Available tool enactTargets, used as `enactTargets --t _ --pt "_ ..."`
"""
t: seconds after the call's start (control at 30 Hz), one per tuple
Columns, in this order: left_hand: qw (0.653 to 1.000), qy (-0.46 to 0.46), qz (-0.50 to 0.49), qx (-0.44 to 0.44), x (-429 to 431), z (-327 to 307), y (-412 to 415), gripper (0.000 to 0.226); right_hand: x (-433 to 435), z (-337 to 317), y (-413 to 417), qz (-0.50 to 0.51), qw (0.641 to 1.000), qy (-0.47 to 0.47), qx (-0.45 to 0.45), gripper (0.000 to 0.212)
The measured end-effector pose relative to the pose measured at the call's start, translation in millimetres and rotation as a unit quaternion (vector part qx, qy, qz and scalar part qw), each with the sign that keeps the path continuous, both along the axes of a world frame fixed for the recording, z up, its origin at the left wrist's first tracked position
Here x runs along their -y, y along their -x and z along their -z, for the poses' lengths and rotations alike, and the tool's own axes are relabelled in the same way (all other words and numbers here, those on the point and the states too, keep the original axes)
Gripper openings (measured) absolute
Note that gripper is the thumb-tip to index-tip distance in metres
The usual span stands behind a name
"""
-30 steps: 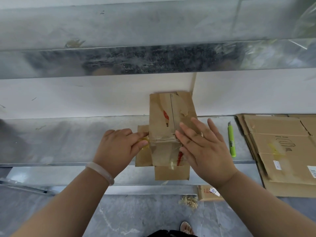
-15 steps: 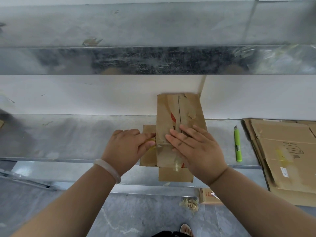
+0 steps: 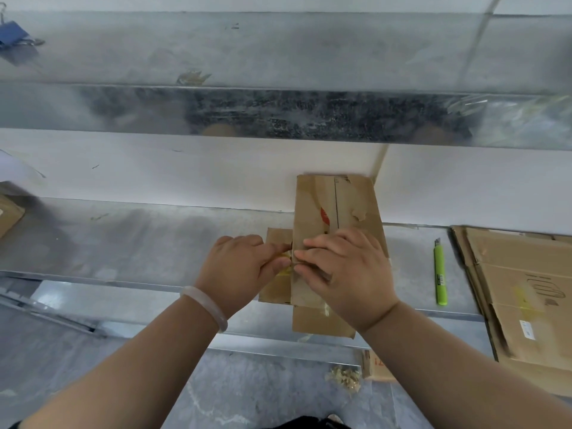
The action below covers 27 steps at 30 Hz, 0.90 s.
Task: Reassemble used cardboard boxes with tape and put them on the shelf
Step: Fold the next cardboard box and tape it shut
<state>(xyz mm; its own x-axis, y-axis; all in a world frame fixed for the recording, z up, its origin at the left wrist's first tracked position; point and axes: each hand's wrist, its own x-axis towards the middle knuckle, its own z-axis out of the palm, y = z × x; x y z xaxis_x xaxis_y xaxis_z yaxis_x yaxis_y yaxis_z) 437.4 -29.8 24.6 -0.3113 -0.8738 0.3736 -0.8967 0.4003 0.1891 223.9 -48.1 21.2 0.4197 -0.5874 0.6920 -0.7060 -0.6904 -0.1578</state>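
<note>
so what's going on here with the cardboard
A person is taping up a small brown cardboard box on the grey metal shelf. The right hand presses flat on the box, while the left hand pinches what looks like yellowish tape at its left edge. A green utility knife and flattened cardboard sheets lie to the right.

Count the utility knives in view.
1. The green utility knife lies on the metal shelf, between the small box and the flattened cardboard stack at right. Another could be hidden under the cardboard.
</note>
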Motion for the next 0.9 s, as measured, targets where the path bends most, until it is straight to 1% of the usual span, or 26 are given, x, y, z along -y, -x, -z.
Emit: enactTargets --t 0.1,0.23,0.3,0.33,0.4,0.53,0.6,0.7,0.77,0.83,0.9 --pt "0.998 -0.039 0.024 -0.033 1.6 -2.8 -6.2 0.065 -0.1 1.8 2.6 -0.008 1.0 -0.01 0.017 0.019" --pt "0.981 -0.128 0.056 -0.133 -0.2 -3.7 -23.0 0.057 -0.2 3.1 4.0 -0.009 0.999 -0.025 0.029 0.02" --pt "0.973 -0.148 0.056 -0.167 -3.8 -5.1 -31.1 0.056 -0.4 2.7 4.7 -0.011 0.999 -0.033 0.031 0.02" --pt "0.972 -0.151 0.056 -0.169 -4.9 -6.2 -34.0 0.056 -0.3 2.6 4.5 -0.013 0.999 -0.034 0.03 0.02" --pt "0.977 -0.158 0.053 -0.134 -4.6 -11.1 -35.7 0.063 0.2 2.5 3.9 -0.013 0.999 -0.037 0.031 0.019" --pt "0.983 -0.183 -0.003 -0.001 -0.9 -20.0 -29.8 0.101 -0.2 3.2 4.9 -0.015 0.998 -0.051 0.039 0.02" --pt "0.98 -0.194 -0.02 0.031 -1.2 -18.9 -26.5 0.112 -0.4 3.4 6.2 -0.021 0.998 -0.053 0.037 0.021" --pt "0.977 -0.209 -0.035 0.033 -3.3 -18.2 -23.5 0.117 0.0 3.3 7.3 -0.027 0.997 -0.058 0.035 0.022" --pt "0.973 -0.219 -0.043 0.052 -3.9 -19.7 -24.3 0.117 -0.5 2.5 7.2 -0.027 0.997 -0.066 0.037 0.023" --pt "0.968 -0.233 -0.055 0.068 -3.8 -22.7 -24.0 0.113 -1.0 2.0 6.8 -0.029 0.996 -0.073 0.037 0.024" --pt "0.963 -0.253 -0.063 0.065 -3.3 -24.6 -22.3 0.107 -0.8 2.6 7.7 -0.032 0.996 -0.071 0.039 0.025"
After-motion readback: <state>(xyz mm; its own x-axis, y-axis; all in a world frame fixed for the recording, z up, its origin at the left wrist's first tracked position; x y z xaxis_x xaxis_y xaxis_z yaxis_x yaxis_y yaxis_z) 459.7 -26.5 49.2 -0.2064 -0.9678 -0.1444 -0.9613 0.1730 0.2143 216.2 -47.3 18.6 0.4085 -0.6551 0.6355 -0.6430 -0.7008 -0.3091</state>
